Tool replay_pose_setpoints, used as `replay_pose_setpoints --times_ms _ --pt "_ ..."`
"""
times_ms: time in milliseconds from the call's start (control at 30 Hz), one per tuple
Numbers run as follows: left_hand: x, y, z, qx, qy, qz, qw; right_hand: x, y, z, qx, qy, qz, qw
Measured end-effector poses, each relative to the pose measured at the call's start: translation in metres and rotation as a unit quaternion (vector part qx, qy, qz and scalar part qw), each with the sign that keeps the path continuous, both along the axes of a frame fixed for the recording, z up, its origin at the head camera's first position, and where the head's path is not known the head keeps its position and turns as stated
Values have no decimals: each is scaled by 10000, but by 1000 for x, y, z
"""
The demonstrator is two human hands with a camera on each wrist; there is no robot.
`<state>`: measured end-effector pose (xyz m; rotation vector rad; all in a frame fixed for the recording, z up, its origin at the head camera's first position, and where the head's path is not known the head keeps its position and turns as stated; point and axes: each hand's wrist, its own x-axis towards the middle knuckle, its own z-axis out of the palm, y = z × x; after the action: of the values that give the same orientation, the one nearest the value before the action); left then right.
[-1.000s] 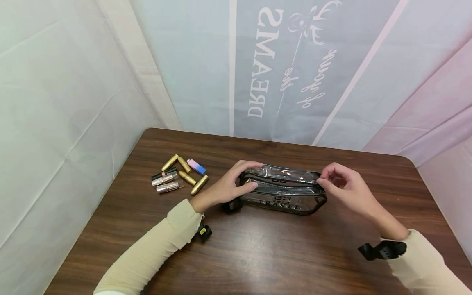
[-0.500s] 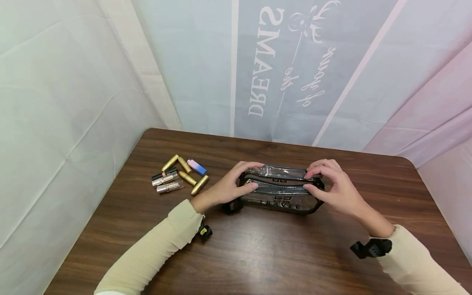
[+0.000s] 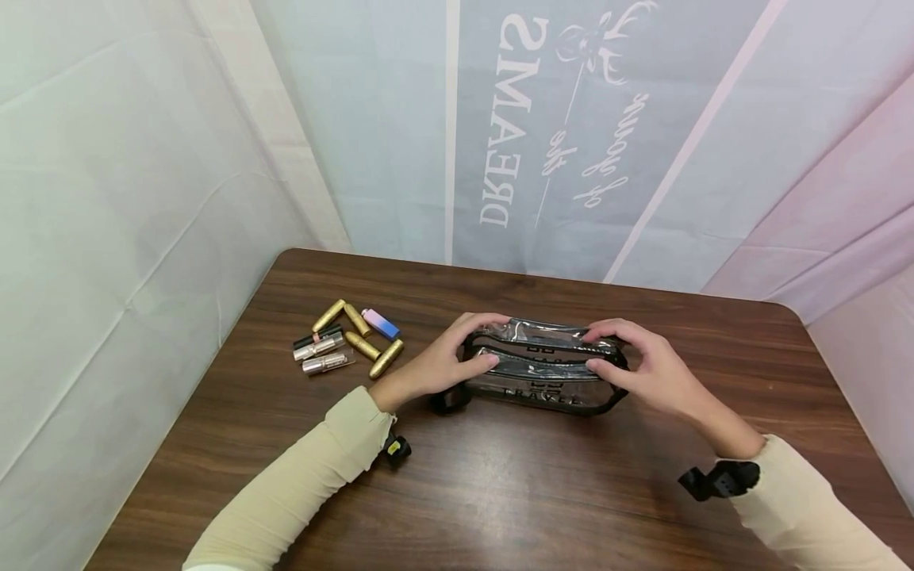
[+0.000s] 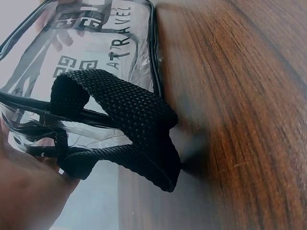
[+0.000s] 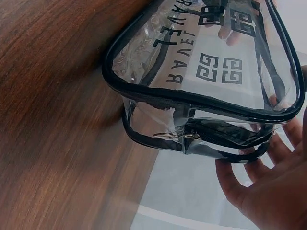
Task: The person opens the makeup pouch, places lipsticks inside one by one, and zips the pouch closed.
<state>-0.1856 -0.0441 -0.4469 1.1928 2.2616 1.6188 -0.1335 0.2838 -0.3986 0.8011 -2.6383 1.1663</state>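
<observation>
A clear toiletry bag (image 3: 546, 388) with black piping and "TRAVEL" lettering stands on the table, its top unzipped. My left hand (image 3: 457, 357) grips the bag's left end, thumb on the near rim and fingers on the far rim. On the right end my right hand (image 3: 646, 361) holds the two rims in the same way, thumb and fingers apart. The left wrist view shows a black webbing strap (image 4: 120, 103) looping from one end. In the right wrist view a metal zipper pull (image 5: 180, 136) hangs at the other end, and my fingers touch the upper edge.
Several gold bullet-shaped tubes (image 3: 386, 358) lie at the left of the wooden table (image 3: 485, 492). With them are a pink-and-blue tube (image 3: 382, 323), a black-and-silver tube (image 3: 319, 346) and a clear-capped tube (image 3: 325, 363). A printed cloth (image 3: 528, 143) hangs behind the table.
My right hand has moved left from the zipper end and spread its thumb and fingers over both rims. The left hand stays at the left end.
</observation>
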Motion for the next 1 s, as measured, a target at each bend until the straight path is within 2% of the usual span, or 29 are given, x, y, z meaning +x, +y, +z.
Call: replay_pose_setpoints --times_ms 200,367,500,700,1000 --pt "-2 1 1 -112 -72 -1 9999 -1 5 1 -79 -240 48 9997" --pt "-2 2 2 -137 -124 -32 9998 -1 8 1 -223 -705 210 9970" --pt "-3 2 3 -175 -142 -66 9997 -2 11 3 -86 -1037 383 9938" --pt "-5 3 4 -263 -165 -89 9995 -7 13 5 217 -1095 675 9915" --pt "-7 5 9 -73 10 -55 10000 -12 16 9 238 -1209 800 9891"
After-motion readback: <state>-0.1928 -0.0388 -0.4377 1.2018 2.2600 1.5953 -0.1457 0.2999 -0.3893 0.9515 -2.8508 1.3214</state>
